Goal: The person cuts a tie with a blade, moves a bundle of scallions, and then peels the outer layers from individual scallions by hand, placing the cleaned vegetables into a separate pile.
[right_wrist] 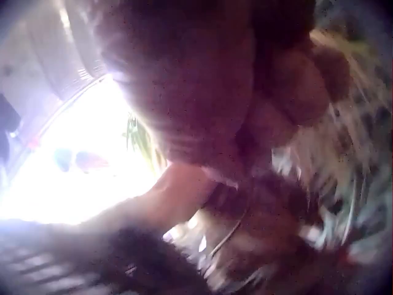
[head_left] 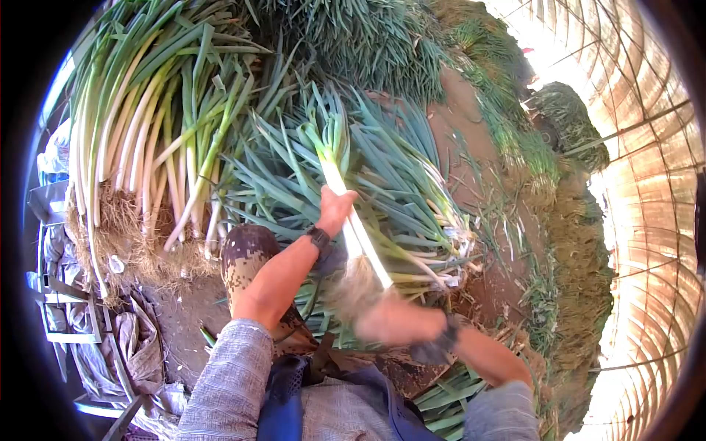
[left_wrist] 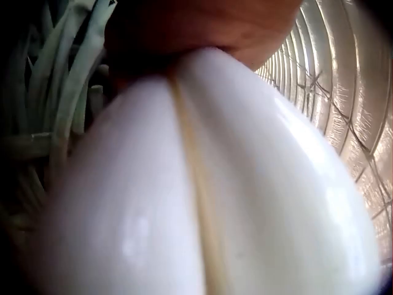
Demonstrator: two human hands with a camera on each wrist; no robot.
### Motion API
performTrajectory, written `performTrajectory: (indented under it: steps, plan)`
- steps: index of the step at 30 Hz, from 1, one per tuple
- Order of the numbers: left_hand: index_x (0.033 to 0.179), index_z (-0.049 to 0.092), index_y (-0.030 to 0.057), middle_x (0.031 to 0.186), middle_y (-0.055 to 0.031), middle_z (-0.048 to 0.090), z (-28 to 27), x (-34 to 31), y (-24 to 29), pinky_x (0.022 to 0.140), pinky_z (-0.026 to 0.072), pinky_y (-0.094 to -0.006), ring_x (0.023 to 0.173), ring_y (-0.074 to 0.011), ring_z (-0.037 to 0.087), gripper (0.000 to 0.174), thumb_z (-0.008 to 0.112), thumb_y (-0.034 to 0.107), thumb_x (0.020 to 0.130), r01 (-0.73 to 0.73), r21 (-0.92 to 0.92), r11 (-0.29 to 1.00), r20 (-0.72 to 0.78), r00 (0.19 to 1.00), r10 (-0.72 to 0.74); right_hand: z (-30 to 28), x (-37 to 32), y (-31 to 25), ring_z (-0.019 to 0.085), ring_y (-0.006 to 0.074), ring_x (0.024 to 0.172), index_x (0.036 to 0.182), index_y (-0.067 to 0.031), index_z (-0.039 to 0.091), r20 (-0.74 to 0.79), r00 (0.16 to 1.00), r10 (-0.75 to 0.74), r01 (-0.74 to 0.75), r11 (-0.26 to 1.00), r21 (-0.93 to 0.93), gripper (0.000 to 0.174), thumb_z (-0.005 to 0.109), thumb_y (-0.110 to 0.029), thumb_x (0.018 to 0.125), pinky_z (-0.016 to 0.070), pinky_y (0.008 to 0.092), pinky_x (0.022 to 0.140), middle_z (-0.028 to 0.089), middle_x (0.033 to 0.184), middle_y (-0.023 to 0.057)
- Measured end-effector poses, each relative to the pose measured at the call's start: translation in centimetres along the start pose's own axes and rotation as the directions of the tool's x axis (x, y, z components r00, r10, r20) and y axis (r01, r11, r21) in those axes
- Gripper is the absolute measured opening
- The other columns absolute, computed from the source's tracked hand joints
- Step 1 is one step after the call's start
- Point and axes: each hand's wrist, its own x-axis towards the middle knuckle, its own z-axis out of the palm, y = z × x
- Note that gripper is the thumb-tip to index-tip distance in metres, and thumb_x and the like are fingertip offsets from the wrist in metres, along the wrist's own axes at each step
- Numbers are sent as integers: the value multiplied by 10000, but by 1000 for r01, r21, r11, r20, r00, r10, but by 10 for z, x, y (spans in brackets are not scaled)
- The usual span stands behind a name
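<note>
Two long green onions [head_left: 334, 176], white below and green at the top, slant in front of the person. The left hand [head_left: 337, 208] grips them around the white shafts, and the left wrist view shows two glossy white shafts [left_wrist: 258, 184] side by side, close to the camera. At the lower end, the right hand [head_left: 397, 322] is blurred beside the stringy roots [head_left: 357, 283]. In the right wrist view its fingers [right_wrist: 301, 92] look bent, but I cannot tell whether they hold the onion.
A pile of green onions with long roots [head_left: 140, 158] lies at the left, another bunch [head_left: 412, 191] just beyond the hands. More green leaves [head_left: 353, 44] are heaped at the back. A metal frame [head_left: 70, 309] stands left; a curved, ribbed plastic wall [head_left: 647, 220] rises at the right.
</note>
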Motion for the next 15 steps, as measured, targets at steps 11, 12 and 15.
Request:
performTrajectory:
  steps: [11, 12, 15]
  plan:
    - [953, 603, 3, 737, -97, 622, -27, -44, 18, 527, 514, -375, 580, -248, 601, 407, 566, 400, 872, 497, -471, 729, 437, 849, -297, 49, 37, -18, 424, 375, 1321, 1435, 22, 317, -663, 519, 540, -157, 822, 547, 592, 561, -164, 927, 369, 411, 1091, 418, 1410, 262]
    - [963, 607, 11, 721, -84, 605, -30, -49, 17, 537, 508, -371, 582, -247, 593, 463, 567, 463, 868, 526, -459, 716, 472, 827, -305, 52, 52, -19, 424, 375, 1321, 1435, 22, 317, -665, 526, 529, -141, 826, 546, 592, 561, -164, 927, 369, 411, 1091, 418, 1410, 262]
    - [940, 609, 11, 723, -77, 595, -39, -63, 11, 526, 495, -361, 559, -231, 564, 424, 628, 424, 850, 421, -392, 818, 336, 893, -298, 62, 83, -8, 410, 294, 1319, 1445, 32, 301, -515, 476, 713, 110, 533, 839, 612, 572, -171, 935, 320, 387, 1116, 424, 1397, 214]
